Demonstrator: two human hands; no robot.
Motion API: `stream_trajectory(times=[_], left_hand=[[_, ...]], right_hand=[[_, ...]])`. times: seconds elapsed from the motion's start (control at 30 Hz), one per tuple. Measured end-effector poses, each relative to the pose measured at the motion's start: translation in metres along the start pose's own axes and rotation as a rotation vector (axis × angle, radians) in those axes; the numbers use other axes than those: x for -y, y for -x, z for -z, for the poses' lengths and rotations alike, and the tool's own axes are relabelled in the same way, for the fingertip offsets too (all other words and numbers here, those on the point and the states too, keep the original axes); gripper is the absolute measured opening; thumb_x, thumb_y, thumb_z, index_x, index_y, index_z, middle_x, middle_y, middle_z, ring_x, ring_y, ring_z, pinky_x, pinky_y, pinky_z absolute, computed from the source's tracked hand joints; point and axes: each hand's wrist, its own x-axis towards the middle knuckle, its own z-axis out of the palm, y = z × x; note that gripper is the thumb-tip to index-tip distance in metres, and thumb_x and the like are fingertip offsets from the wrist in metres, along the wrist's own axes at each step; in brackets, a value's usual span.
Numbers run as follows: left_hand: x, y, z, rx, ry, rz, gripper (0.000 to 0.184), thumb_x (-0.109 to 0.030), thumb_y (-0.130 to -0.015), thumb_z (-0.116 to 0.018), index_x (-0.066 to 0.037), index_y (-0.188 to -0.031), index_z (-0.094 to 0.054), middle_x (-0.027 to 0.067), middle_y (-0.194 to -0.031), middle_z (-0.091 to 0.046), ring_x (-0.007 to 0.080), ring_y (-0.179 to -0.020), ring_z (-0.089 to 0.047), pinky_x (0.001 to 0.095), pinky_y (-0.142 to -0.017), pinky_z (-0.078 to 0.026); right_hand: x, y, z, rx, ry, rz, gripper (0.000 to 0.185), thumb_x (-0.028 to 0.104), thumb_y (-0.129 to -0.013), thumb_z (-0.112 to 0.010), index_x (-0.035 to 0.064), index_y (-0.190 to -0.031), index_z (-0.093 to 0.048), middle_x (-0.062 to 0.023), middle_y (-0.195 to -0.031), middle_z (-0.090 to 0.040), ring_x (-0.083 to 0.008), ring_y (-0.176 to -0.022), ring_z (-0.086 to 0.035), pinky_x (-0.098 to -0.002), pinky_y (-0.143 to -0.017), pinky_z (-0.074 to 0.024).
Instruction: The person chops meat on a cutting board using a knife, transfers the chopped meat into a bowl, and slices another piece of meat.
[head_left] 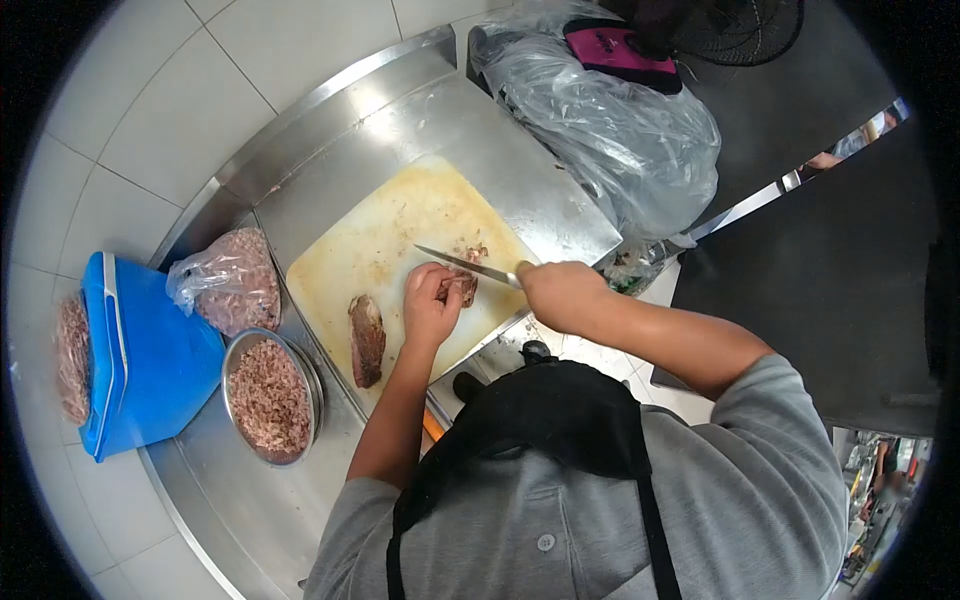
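On a stained, pale cutting board (340, 250), my left hand (432, 305) presses its curled fingers on a piece of browned meat (463, 288). My right hand (563, 294) is wrapped round the handle of a long kitchen knife (465, 265). The blade points left across the board, just beyond my left fingertips and close to the meat. Small chopped bits (477, 252) lie beside the blade. A second, longer chunk of meat (367, 342) rests on the board's near left part, apart from both hands.
Left of the board stand a metal bowl of chopped meat (268, 400), a clear bag of chopped meat (238, 283) and a blue cooler box (150, 350). A large plastic bag (610, 130) bulges at the steel counter's far right edge. A fan (735, 30) is behind it.
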Motion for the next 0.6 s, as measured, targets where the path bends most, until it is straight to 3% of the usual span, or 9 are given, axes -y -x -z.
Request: stream_trajectory(times=[0.13,0.23,0.27,0.33,0.47,0.53,0.6], left_hand=[[0.013,0.007,-0.003,0.033,-0.031,-0.028,0.013,-0.003,-0.080,-0.070,-0.002,-0.092,-0.068,0.0162,-0.102,-0.065,0.0359,-0.098,-0.061,0.0431,-0.088,-0.050],[0.010,0.006,-0.002,0.037,-0.051,-0.053,0.012,-0.002,-0.079,-0.070,-0.002,-0.092,-0.067,0.0159,-0.101,-0.064,0.0359,-0.097,-0.060,0.0432,-0.088,-0.050],[0.009,0.003,0.000,0.041,-0.052,-0.078,0.012,-0.001,-0.079,-0.069,-0.002,-0.091,-0.067,0.0156,-0.100,-0.064,0.0359,-0.097,-0.060,0.0432,-0.087,-0.050],[-0.003,-0.001,0.004,0.000,-0.088,-0.066,0.011,-0.003,-0.079,-0.069,-0.002,-0.089,-0.067,0.0155,-0.099,-0.065,0.0360,-0.097,-0.061,0.0436,-0.088,-0.050],[0.006,0.009,-0.003,0.016,-0.041,0.010,0.011,-0.006,-0.079,-0.070,-0.002,-0.089,-0.067,0.0166,-0.100,-0.064,0.0366,-0.098,-0.061,0.0445,-0.089,-0.050],[0.009,0.010,-0.002,0.023,-0.055,-0.009,0.011,-0.006,-0.080,-0.071,-0.002,-0.090,-0.067,0.0165,-0.101,-0.065,0.0360,-0.099,-0.061,0.0431,-0.089,-0.050],[0.003,0.017,0.001,0.034,-0.075,-0.020,0.012,-0.006,-0.081,-0.072,-0.001,-0.091,-0.068,0.0164,-0.102,-0.065,0.0355,-0.100,-0.062,0.0417,-0.090,-0.051]], right_hand=[[0.001,-0.007,-0.037,-0.008,-0.067,-0.030,0.021,0.011,-0.092,-0.053,-0.0022,-0.107,-0.060,-0.0216,-0.096,-0.073,-0.0368,-0.089,-0.074,-0.0474,-0.075,-0.0586],[0.001,-0.038,-0.042,-0.119,-0.056,0.087,0.020,0.008,-0.090,-0.053,-0.0009,-0.107,-0.058,-0.0217,-0.090,-0.072,-0.0396,-0.085,-0.072,-0.0500,-0.073,-0.0570],[0.000,-0.035,-0.029,-0.026,0.008,0.061,0.020,0.009,-0.091,-0.052,-0.0009,-0.107,-0.059,-0.0219,-0.091,-0.072,-0.0392,-0.086,-0.072,-0.0497,-0.074,-0.0571],[-0.001,-0.011,-0.012,-0.047,-0.010,0.071,0.020,0.008,-0.091,-0.052,-0.0010,-0.107,-0.059,-0.0219,-0.092,-0.072,-0.0390,-0.086,-0.072,-0.0494,-0.074,-0.0571],[0.000,-0.003,-0.031,0.042,-0.043,-0.008,0.020,0.008,-0.091,-0.052,-0.0012,-0.108,-0.059,-0.0221,-0.092,-0.072,-0.0390,-0.087,-0.072,-0.0495,-0.074,-0.0571],[0.003,-0.030,-0.055,-0.124,-0.065,0.105,0.023,0.008,-0.091,-0.054,-0.0042,-0.109,-0.060,-0.0241,-0.089,-0.072,-0.0386,-0.082,-0.074,-0.0465,-0.070,-0.0592],[0.003,-0.037,-0.050,-0.145,-0.082,0.128,0.024,0.008,-0.091,-0.053,-0.0049,-0.110,-0.060,-0.0233,-0.089,-0.073,-0.0388,-0.084,-0.073,-0.0476,-0.072,-0.0588]])
